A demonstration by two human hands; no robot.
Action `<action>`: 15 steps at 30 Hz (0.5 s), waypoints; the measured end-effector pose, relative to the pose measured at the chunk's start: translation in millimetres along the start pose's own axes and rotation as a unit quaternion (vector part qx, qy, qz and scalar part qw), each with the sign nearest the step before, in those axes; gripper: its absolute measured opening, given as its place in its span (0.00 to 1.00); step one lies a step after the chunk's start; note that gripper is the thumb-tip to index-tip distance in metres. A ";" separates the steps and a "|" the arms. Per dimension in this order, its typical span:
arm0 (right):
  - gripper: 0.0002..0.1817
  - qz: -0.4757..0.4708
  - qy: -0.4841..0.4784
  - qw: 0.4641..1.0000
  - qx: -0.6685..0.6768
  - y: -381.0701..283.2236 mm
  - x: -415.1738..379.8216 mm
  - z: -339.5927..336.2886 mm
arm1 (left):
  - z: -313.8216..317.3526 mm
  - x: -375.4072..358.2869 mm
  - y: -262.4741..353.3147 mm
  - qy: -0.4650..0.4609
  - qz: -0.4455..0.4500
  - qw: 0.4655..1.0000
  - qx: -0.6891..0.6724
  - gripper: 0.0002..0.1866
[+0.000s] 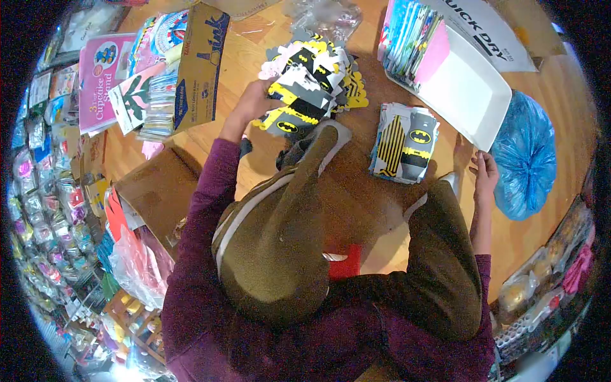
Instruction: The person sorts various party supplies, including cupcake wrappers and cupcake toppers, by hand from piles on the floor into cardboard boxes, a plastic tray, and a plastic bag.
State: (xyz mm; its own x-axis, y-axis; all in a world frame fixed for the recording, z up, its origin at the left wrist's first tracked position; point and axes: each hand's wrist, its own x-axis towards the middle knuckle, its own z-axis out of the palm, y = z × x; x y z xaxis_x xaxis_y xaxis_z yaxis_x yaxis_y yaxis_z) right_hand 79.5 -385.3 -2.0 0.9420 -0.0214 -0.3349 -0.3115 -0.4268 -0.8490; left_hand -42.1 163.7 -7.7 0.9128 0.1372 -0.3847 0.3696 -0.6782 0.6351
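Note:
My left hand (254, 104) is closed on the near left edge of some Batman paper cut-outs (294, 105), printed in black, yellow and grey. They lie at the front of a loose, untidy heap of similar cut-outs on the floor. My right hand (485, 173) is beside the near corner of a white plastic tray (477, 95), its fingers loosely bent and apart, with nothing visible in them. Between my knees and the tray sits a neat stack of Batman cut-outs (404, 145). Pink and blue packets (414, 44) stand in a row along the tray's left side.
A tied blue plastic bag (527, 156) rests right of the tray. At the left, a cardboard box (202, 63) stands by packets and a pink cupcake stand pack (102, 79). Another brown carton (156, 191) is nearer me. Clear plastic (324, 16) lies at the back.

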 end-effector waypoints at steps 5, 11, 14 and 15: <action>0.11 0.012 -0.014 1.000 -0.003 4.0 -3.3 -3.9 | -50.7 -43.1 10.6 0.097 -0.035 0.993 -0.059 0.17; 0.10 0.011 -0.018 1.000 0.021 9.0 -1.2 -5.9 | -77.8 -63.0 29.5 0.153 -0.125 0.971 -0.134 0.11; 0.09 0.003 -0.020 1.000 0.011 1.6 -5.1 -0.6 | -59.5 -54.2 22.2 0.122 -0.084 0.982 -0.117 0.13; 0.09 0.013 -0.011 1.000 0.006 -1.0 -5.6 1.0 | -54.1 -51.8 20.4 0.109 -0.040 0.992 -0.047 0.15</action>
State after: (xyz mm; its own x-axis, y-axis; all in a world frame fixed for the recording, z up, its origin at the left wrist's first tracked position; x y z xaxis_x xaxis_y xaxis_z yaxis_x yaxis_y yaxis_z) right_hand 74.4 -383.9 0.4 0.9306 -0.0121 -0.3658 -0.3373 -0.4164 -0.8443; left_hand -72.4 181.8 61.4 0.8916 0.3476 -0.2901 0.4485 -0.5897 0.6717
